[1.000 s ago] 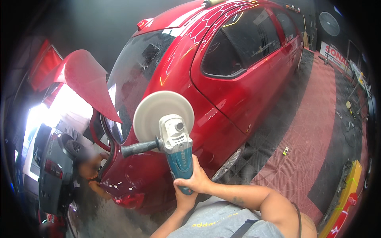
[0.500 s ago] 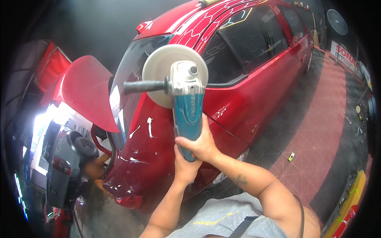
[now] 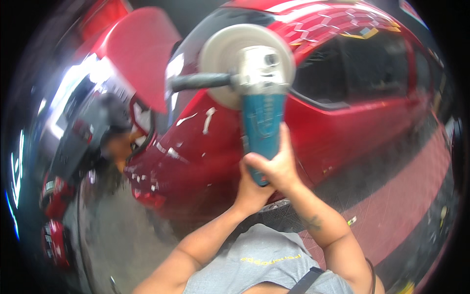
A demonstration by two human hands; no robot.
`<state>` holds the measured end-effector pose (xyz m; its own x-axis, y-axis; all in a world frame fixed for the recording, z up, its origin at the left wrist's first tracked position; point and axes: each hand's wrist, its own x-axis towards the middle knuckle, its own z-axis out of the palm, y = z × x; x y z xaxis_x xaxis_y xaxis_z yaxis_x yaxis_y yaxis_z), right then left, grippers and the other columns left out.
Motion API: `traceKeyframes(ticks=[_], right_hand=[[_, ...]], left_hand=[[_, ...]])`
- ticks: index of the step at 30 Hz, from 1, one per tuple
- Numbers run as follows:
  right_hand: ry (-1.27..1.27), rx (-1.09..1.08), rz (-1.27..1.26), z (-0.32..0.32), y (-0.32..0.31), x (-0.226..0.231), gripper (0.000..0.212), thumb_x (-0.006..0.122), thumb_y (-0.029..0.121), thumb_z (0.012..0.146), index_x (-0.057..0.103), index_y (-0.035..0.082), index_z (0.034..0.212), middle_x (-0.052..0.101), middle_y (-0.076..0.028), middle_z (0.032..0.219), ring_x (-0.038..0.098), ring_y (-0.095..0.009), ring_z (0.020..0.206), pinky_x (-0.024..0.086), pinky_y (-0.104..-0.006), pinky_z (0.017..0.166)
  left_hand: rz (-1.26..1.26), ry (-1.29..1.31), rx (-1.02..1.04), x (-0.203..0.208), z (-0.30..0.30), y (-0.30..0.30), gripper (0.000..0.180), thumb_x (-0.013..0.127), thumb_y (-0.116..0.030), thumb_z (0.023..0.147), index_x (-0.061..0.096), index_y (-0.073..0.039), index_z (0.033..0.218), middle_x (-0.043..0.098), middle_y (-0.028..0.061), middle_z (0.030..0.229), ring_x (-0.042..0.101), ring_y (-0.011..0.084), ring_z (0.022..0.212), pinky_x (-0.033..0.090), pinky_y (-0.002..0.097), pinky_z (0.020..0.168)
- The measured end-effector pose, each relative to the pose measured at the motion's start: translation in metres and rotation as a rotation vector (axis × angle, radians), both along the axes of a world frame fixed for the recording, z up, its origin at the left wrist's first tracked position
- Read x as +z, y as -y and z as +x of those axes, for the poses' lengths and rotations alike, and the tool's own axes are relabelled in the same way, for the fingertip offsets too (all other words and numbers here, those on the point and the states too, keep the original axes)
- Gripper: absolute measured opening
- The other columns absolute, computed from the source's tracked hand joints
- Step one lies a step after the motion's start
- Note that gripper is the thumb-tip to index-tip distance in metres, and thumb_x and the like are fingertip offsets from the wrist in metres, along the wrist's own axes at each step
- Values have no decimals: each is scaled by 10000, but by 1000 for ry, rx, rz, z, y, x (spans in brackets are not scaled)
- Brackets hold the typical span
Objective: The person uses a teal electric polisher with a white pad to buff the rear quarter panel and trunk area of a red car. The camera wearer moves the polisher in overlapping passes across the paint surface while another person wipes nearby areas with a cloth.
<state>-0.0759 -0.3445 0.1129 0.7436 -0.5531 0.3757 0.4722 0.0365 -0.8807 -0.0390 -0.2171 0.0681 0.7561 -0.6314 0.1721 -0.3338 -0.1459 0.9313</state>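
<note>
Both of my hands grip a rotary polisher (image 3: 264, 115) with a teal body, a silver head and a dark side handle jutting left. Its round pale pad (image 3: 215, 59) faces the car, but I cannot tell whether it touches the paint. My right hand (image 3: 280, 169) wraps the lower body from the right, its thumb across the casing. Below it, my left hand (image 3: 252, 191) closes round the bottom end, its fingers partly hidden. Behind the tool stands a red car (image 3: 338, 130), with white smears (image 3: 209, 120) on its rear side panel.
At the left, a blurred person (image 3: 117, 147) is beside the car's rear corner. A dark grey vehicle (image 3: 88, 127) and a raised red panel (image 3: 142, 54) are also there. Red floor tiles (image 3: 411, 181) run along the car's right side, with a small yellow-green item (image 3: 351, 221) on them.
The view has shifted, and the polisher with both hands now appears farther right and slightly higher. My grip looks the same. The car also sits differently in the picture, which is now blurrier.
</note>
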Motion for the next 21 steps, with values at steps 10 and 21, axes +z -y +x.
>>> traceKeyframes(ticks=[10,21], right_hand=[[-199,186,6,-49,-4,-32,1013,966,181,738,432,20,1584,684,-126,1332,676,-220,1211,542,-408,1090],[-607,306,-249,-28,-108,-82,1256,1039,194,640,368,140,1700,713,-217,1365,701,-340,1281,537,-467,1133]], left_hand=[[69,1243,470,87,18,-127,645,926,-208,739,731,-94,1343,616,175,1358,566,419,1327,508,516,1083],[512,698,132,13,108,-253,442,856,-389,916,724,-60,1180,782,171,954,768,408,798,617,498,669]])
